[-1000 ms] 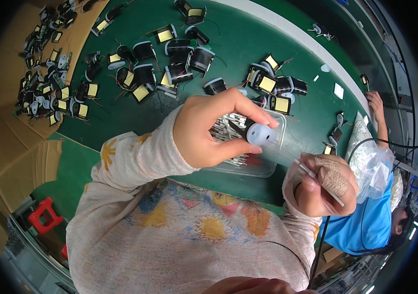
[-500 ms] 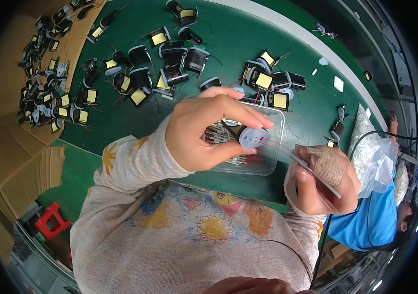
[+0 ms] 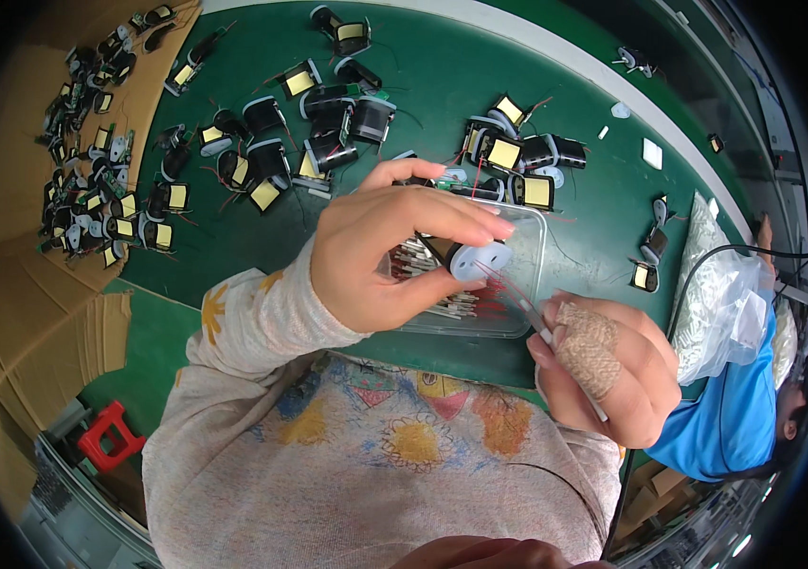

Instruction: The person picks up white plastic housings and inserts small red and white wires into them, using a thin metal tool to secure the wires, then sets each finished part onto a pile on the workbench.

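My left hand point(image 3: 361, 251) grips a black cylindrical part with a pale grey round end cap point(image 3: 477, 264) between thumb and fingers, the cap facing right. Thin red wires point(image 3: 510, 286) run from the cap toward my right hand point(image 3: 622, 375). That hand, a tan wrap around one finger, pinches a thin whitish tube point(image 3: 537, 323) slanting down to the right. The wires meet the tube's upper end; whether they pass inside is too small to tell. Beneath my left hand stands a clear plastic box point(image 3: 538, 284) with many thin white-and-red pieces, partly hidden by the hand.
Many similar black parts point(image 3: 330, 114) with yellow pads lie across the green table point(image 3: 442, 85). More fill a cardboard box point(image 3: 6, 209) on the left. At right are a bag of white pieces point(image 3: 702, 284), a black cable point(image 3: 735, 248) and a person in a blue top point(image 3: 721, 417).
My right hand has moved left and slightly down, and the tube now slants more steeply. My left hand, still holding the black part, has shifted slightly left.
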`<move>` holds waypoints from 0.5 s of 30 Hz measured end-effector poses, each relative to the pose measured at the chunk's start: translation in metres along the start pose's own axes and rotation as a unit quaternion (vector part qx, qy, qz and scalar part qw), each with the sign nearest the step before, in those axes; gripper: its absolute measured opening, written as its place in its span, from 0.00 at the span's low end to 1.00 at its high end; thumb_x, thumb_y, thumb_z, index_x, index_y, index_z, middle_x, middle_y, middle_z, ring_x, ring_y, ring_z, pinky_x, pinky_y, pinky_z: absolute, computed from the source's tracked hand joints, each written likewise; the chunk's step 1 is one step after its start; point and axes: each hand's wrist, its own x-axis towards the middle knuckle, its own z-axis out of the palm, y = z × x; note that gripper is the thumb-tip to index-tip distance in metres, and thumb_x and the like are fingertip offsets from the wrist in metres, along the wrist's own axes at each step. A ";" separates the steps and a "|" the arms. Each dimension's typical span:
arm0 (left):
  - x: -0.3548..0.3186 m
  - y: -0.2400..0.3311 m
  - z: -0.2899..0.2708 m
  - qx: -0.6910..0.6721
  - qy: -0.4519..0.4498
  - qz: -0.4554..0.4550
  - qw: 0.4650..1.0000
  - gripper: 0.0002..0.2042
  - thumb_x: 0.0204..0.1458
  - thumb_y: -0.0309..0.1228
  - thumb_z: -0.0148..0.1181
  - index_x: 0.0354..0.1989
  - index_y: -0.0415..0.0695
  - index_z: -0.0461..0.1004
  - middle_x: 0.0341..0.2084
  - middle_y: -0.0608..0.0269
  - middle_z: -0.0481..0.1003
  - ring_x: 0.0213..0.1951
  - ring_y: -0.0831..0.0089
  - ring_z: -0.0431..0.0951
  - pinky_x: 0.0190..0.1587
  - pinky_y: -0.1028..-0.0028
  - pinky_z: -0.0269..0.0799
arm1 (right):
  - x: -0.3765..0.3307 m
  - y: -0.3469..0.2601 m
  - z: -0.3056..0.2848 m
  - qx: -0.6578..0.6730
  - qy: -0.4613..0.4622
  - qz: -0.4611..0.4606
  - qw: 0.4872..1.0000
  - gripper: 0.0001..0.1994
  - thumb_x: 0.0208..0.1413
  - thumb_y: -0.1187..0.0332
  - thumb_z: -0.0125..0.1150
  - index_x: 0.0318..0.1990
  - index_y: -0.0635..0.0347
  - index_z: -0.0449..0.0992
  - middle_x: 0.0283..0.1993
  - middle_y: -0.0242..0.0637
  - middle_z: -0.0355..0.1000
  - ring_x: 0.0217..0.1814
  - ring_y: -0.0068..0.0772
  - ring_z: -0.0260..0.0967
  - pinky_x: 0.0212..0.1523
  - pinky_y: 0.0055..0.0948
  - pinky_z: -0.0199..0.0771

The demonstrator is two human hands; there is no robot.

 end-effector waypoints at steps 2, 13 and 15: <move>0.000 0.000 0.000 0.003 -0.002 0.002 1.000 0.21 0.35 0.21 0.70 0.38 0.42 0.66 0.35 0.50 0.77 0.42 0.59 0.77 0.56 0.58 0.54 | 0.000 0.001 0.000 -0.002 -0.006 -0.008 1.000 0.16 0.29 0.73 0.61 0.32 0.68 0.78 0.31 0.45 0.75 0.31 0.38 0.74 0.28 0.24 0.77; -0.002 0.001 0.000 0.012 0.006 -0.004 1.000 0.22 0.34 0.23 0.71 0.38 0.42 0.66 0.35 0.52 0.77 0.42 0.61 0.77 0.55 0.59 0.54 | 0.002 0.004 0.005 -0.016 -0.001 -0.076 0.997 0.10 0.34 0.75 0.60 0.29 0.67 0.77 0.30 0.45 0.74 0.31 0.38 0.74 0.27 0.25 0.77; -0.002 0.001 0.000 0.009 0.008 -0.002 1.000 0.22 0.34 0.23 0.71 0.39 0.42 0.66 0.35 0.52 0.77 0.42 0.62 0.77 0.55 0.59 0.54 | 0.002 0.006 0.005 -0.019 -0.005 -0.093 0.995 0.09 0.34 0.76 0.60 0.28 0.67 0.77 0.30 0.45 0.74 0.31 0.37 0.74 0.27 0.25 0.78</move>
